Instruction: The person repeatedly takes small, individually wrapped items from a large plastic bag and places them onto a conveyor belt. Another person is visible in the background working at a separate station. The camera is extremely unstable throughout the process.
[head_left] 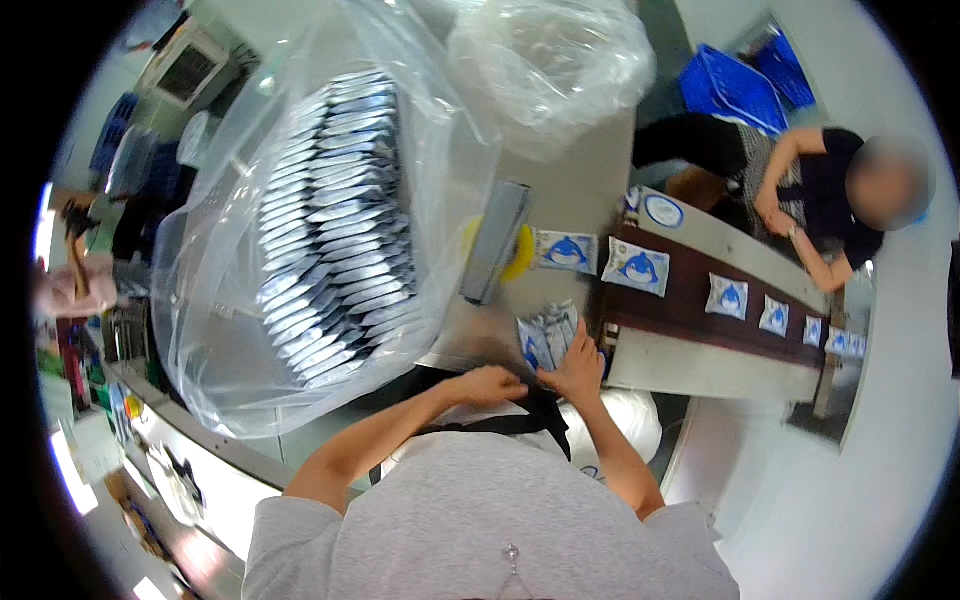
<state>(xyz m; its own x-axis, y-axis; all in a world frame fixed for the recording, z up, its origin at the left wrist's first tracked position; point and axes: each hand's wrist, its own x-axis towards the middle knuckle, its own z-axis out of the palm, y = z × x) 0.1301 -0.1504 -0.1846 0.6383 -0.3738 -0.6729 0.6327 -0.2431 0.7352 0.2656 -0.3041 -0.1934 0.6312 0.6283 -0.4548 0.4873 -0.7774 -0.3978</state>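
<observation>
A short row of white-and-blue sachets (546, 340) stands on edge on the grey table in front of me. My right hand (577, 366) grips this row at its right and near side, with fingers along the right and the thumb at the near end. Closer to my body, my left hand (490, 386) is closed beside the dark apron; whatever its fingers may hold is hidden. One sachet with a blue whale picture (566, 251) lies flat beyond the row. To the left, a large clear plastic bag (205, 330) holds many sachets (340, 220) packed upright in two columns.
A grey block (497, 243) lies over a yellow round thing (524, 252). On the right, a dark red conveyor belt (690, 290) carries several single sachets. Another clear bag (555, 65) is bunched at the far side. A seated person (840, 200) and blue crates (735, 90) are beyond the belt.
</observation>
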